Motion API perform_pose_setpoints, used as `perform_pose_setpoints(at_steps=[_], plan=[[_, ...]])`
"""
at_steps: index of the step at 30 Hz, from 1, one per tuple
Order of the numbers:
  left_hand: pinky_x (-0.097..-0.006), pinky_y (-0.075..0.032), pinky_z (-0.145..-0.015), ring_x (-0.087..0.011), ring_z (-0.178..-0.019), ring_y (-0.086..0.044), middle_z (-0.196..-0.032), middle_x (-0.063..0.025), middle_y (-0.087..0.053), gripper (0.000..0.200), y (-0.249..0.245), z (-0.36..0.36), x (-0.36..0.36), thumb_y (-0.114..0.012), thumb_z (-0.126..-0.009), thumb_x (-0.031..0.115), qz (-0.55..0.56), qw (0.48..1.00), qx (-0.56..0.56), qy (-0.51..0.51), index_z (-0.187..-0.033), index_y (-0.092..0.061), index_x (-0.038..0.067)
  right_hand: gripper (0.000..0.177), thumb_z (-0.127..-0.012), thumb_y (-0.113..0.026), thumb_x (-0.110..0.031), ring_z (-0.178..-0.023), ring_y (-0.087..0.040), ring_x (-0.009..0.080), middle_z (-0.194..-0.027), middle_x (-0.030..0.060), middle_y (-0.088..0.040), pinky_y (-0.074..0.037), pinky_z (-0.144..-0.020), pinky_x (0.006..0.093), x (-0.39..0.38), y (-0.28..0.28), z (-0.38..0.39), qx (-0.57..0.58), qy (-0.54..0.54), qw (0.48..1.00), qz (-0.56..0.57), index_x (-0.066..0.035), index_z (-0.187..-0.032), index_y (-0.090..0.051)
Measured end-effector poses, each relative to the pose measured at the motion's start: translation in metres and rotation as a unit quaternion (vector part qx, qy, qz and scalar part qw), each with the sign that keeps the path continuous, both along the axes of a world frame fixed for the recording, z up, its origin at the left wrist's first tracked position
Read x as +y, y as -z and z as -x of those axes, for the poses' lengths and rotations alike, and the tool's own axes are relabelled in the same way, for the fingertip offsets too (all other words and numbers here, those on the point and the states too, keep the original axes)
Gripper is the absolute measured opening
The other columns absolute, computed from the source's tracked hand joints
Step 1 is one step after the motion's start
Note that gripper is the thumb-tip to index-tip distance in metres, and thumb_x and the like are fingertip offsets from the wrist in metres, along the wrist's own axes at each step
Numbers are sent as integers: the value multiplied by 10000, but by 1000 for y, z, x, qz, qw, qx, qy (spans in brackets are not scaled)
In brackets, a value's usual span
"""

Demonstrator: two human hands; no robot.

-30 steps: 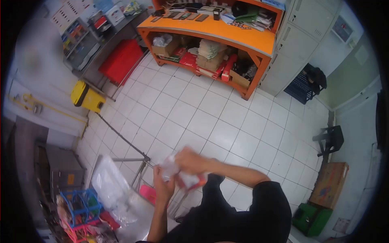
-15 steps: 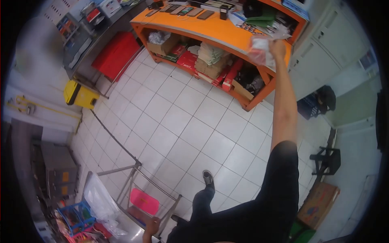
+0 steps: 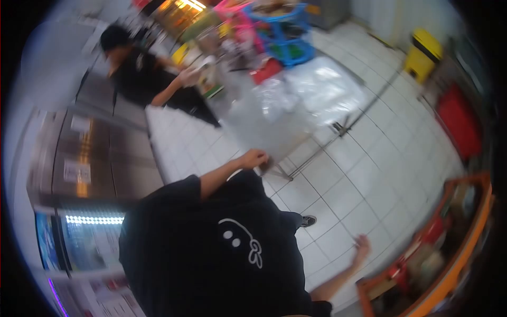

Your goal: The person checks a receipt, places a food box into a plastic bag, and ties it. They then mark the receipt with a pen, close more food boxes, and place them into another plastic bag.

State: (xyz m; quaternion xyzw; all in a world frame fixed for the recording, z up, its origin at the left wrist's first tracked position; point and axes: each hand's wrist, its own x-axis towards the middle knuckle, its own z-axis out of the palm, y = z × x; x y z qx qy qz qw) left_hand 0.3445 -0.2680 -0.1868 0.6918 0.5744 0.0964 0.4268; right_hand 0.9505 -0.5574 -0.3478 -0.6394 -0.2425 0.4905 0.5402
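My left hand is at the near corner of the metal table, its fingers curled; I cannot tell what, if anything, is in them. Low on the right, my right hand reaches out over the tiled floor beside the orange counter. Its fingers look apart and no object shows in them, though they are blurred. Clear plastic bags lie spread over the table's right side. A red item and a blue tiered basket stand behind them.
A co-worker in black stands across the table at the left, a hand raised near items there. Steel cabinets and a lit glass-door fridge line the left. A yellow bin and a red box stand at right.
My view has swung left from the orange counter to the metal table. The plastic bag that my right hand held over the counter no longer shows in it. My left hand stays by the table corner.
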Motion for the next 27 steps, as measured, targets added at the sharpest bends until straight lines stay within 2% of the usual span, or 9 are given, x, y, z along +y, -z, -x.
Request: perform_pose_setpoints(at_steps=[1,5,11,14,17,19,21,25,27], plan=[[-343,-500,-694,-167,-714,-604,-754,-125,-663,345,0,27,-4,-553,-974,311,3,999,-10,-33,-919,-674,-8,576,-986,-581,-458,-1010,-701,260,-1183,154,-678,-559,-733,353,50,-52,79,35,-57,995,77,-3,-1338,-563],[-339,-466,-645,-149,-659,-554,-677,-118,-626,379,34,155,40,-552,-954,300,-69,960,-26,-270,-796,-641,-34,478,-1003,-576,-381,-893,-719,265,-1027,150,-707,-549,-701,321,199,-150,291,320,-205,925,12,42,-1225,-586],[-346,-447,-616,-148,-627,-542,-627,-116,-598,406,40,308,105,-546,-948,297,-85,917,-34,-389,-756,-622,-52,352,-1015,-574,-268,-947,-699,186,-1086,94,-715,-518,-783,294,379,-176,542,20,-435,900,22,-30,-1273,-605],[-344,-455,-618,-142,-628,-561,-620,-106,-607,406,25,358,139,-542,-954,285,-92,935,-49,-339,-729,-626,-42,397,-1012,-580,-279,-1015,-687,199,-1134,99,-703,-516,-820,315,449,-214,633,94,-403,910,24,-7,-1301,-588],[-277,-430,-567,-105,-632,-558,-660,-45,-594,342,30,387,151,-530,-982,276,-11,939,-105,-328,-781,-635,21,549,-1024,-537,-397,-1166,-635,249,-1289,172,-641,-493,-934,369,523,-265,697,312,-484,816,47,20,-1381,-520],[-277,-484,-583,-130,-646,-608,-781,-54,-655,259,24,398,169,-504,-982,230,17,821,-320,-473,-929,-673,41,699,-1025,-500,-475,-1351,-488,282,-1503,236,-439,-415,-1062,410,557,-275,756,367,-515,774,34,23,-1496,-358],[-250,-481,-567,-133,-666,-620,-857,-40,-651,221,31,408,175,-495,-986,217,14,811,-336,-479,-1028,-648,63,852,-995,-540,-522,-1475,-293,309,-1626,231,-196,-315,-1147,439,583,-270,816,311,-467,823,85,14,-1558,-191],[-253,-470,-575,-116,-709,-615,-867,-29,-651,221,25,406,186,-490,-987,220,41,813,-339,-473,-1024,-644,66,925,-963,-579,-556,-1474,-258,337,-1619,202,-188,-260,-1174,456,628,-257,880,323,-324,884,98,1,-1562,-148],[-258,-468,-596,-103,-733,-607,-865,-19,-649,229,18,405,180,-487,-991,233,96,869,-294,-387,-1023,-645,70,888,-944,-613,-556,-1435,-307,337,-1537,173,-314,-244,-1175,473,636,-253,890,366,-253,892,86,-18,-1536,-229]])
